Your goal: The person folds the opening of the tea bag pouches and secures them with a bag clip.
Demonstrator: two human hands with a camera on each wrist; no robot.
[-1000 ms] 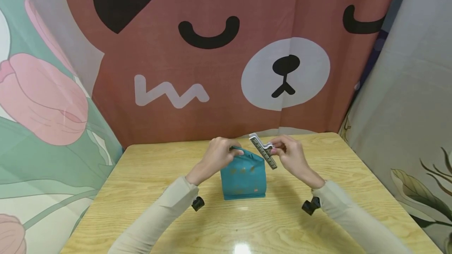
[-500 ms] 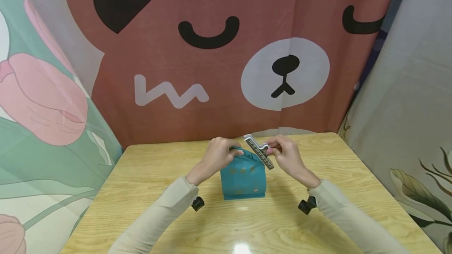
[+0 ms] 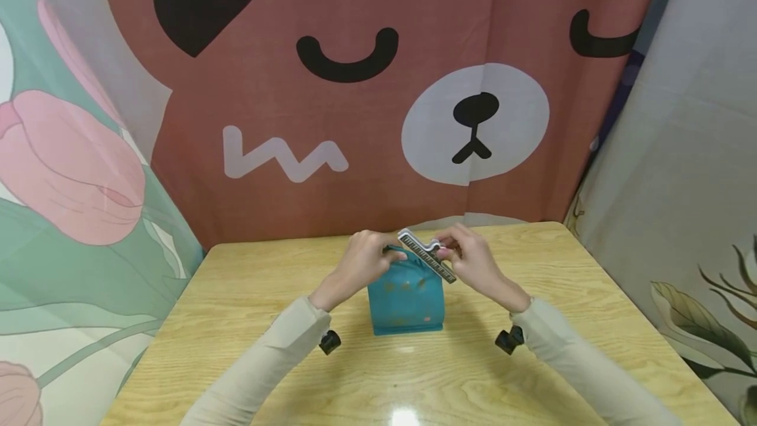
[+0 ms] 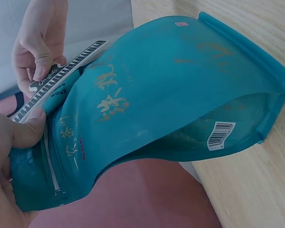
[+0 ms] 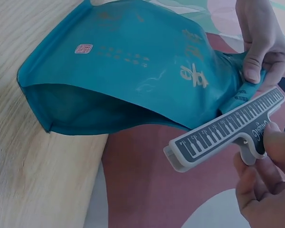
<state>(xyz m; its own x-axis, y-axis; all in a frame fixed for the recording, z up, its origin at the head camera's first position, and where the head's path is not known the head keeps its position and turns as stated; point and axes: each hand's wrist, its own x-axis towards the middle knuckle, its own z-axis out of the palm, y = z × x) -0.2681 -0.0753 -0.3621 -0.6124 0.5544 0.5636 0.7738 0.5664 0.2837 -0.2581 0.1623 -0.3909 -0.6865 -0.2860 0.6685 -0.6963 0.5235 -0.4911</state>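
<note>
A teal pouch bag point(image 3: 407, 304) with gold lettering stands upright on the table. My left hand point(image 3: 362, 260) pinches its folded top at the left corner, thumb in front. In my right hand point(image 3: 475, 261) is a long grey-and-white bag clip point(image 3: 427, 256), pinched by its handle between thumb and fingers. Slanting down to the right, the clip overlaps the bag's top right edge in the head view. The right wrist view shows the clip point(image 5: 228, 128) alongside the folded top of the bag point(image 5: 133, 66). A barcode point(image 4: 221, 136) shows on the bag's gusset in the left wrist view.
The light wooden table point(image 3: 266, 321) runs under both forearms. Behind it hangs a curtain point(image 3: 367, 202) with a bear print, and patterned curtains flank both sides. Small black cameras point(image 3: 330, 342) sit at both wrists.
My right hand has moved left with the bag clip, from beside the bag to overlapping its top edge. The left hand and the bag have stayed in place.
</note>
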